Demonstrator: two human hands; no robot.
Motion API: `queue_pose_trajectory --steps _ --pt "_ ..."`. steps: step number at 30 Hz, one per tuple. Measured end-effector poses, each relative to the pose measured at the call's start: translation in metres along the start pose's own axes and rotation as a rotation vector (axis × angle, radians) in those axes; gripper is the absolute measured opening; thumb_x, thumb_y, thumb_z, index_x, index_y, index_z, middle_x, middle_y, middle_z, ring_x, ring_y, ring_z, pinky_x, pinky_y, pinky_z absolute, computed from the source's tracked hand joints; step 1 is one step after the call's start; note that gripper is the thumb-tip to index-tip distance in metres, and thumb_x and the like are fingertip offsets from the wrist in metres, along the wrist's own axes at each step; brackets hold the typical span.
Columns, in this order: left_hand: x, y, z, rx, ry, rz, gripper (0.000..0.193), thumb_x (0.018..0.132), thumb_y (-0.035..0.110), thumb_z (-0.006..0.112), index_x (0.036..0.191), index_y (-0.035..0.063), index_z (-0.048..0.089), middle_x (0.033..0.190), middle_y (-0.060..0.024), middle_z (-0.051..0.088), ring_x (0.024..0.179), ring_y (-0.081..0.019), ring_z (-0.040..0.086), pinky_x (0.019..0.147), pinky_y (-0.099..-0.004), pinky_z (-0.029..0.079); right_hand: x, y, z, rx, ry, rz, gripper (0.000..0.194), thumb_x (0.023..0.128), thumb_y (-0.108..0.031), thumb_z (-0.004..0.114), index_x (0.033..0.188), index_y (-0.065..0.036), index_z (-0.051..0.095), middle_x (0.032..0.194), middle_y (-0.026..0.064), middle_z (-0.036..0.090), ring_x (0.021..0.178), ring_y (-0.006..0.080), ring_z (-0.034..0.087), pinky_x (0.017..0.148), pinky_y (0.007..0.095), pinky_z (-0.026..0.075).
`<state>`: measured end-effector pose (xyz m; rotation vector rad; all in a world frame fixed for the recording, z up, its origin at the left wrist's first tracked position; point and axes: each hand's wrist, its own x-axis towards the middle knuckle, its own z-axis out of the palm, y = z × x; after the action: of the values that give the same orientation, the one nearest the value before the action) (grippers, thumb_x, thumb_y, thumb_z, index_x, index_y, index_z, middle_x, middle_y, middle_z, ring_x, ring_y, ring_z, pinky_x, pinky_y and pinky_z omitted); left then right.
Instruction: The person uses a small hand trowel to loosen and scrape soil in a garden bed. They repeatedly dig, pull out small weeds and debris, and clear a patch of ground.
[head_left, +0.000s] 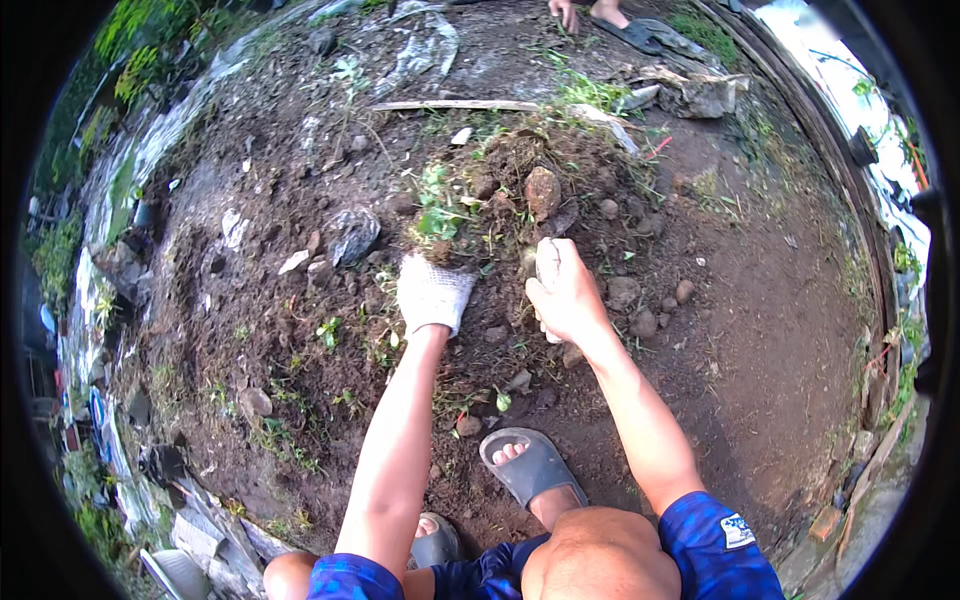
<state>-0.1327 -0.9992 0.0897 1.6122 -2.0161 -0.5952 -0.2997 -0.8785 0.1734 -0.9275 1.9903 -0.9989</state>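
Note:
My left hand (436, 294), in a white knitted glove, grips a clump of green weeds (437, 206) with brown soil on its roots; the clump hides the fingertips. Bare, my right hand (574, 296) is closed around the pale, wrapped-looking handle (548, 259) of a hand tool. A dark piece (564, 217) just beyond the fist may be the tool's blade, but I cannot tell. In front of both hands rises a heap of loose soil and roots (517, 154), with a reddish-brown stone (542, 193) on its near side.
Stones (622, 292) lie right of my fist, and a crumpled dark plastic piece (355, 236) left of the glove. A wooden stick (454, 105) lies behind the heap. At the top, another person's hand (564, 13) reaches down. My sandal (534, 465) is below; boards (840, 172) edge the right.

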Motion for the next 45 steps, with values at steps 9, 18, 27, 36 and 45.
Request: queue_pose_trajectory --steps 9,18,27,36,45 --pt "-0.005 0.009 -0.012 -0.031 -0.146 -0.255 0.065 0.078 0.037 0.08 0.127 -0.0023 0.065 0.127 -0.0282 0.067 0.116 -0.0426 0.068 0.101 -0.0503 0.054 0.008 -0.016 0.084 0.13 0.037 -0.123 0.046 0.097 -0.004 0.067 0.137 -0.005 0.044 0.079 0.005 0.058 0.047 0.012 0.053 0.04 0.0299 0.044" --pt "0.023 -0.014 -0.014 -0.06 -0.218 -0.184 0.035 0.081 0.032 0.078 0.1 0.0022 0.079 0.105 -0.0235 0.078 0.1 -0.0376 0.077 0.09 -0.0463 0.061 -0.041 0.016 -0.003 0.317 0.235 0.026 0.045 0.101 -0.009 0.064 0.142 -0.006 0.046 0.084 0.0033 0.056 0.052 0.0105 0.052 0.045 0.0276 0.044" --pt "0.035 -0.024 -0.041 0.135 -0.304 0.187 0.044 0.085 0.04 0.077 0.112 0.0048 0.078 0.109 -0.0216 0.078 0.102 -0.0354 0.076 0.088 -0.0452 0.061 -0.025 0.064 -0.115 0.23 0.478 0.087 0.033 0.098 -0.012 0.069 0.126 -0.006 0.052 0.083 0.0022 0.059 0.056 0.0123 0.058 0.045 0.0306 0.048" --pt "0.036 -0.013 -0.043 0.261 -0.529 0.062 0.055 0.09 0.044 0.072 0.137 0.0155 0.068 0.127 -0.0132 0.075 0.117 -0.0351 0.071 0.116 -0.0556 0.043 0.104 0.088 -0.174 -0.306 0.062 0.42 0.027 0.092 -0.012 0.07 0.114 0.0 0.06 0.091 0.0123 0.07 0.076 0.0231 0.07 0.063 0.0417 0.056" --pt "0.025 -0.016 -0.047 0.133 -0.347 0.2 0.04 0.086 0.04 0.076 0.112 0.0093 0.079 0.109 -0.0191 0.078 0.103 -0.0387 0.074 0.09 -0.047 0.059 0.165 0.042 -0.124 -0.972 -0.014 0.134 0.045 0.087 -0.013 0.062 0.126 0.01 0.058 0.123 0.0389 0.067 0.12 0.0505 0.066 0.101 0.0534 0.055"
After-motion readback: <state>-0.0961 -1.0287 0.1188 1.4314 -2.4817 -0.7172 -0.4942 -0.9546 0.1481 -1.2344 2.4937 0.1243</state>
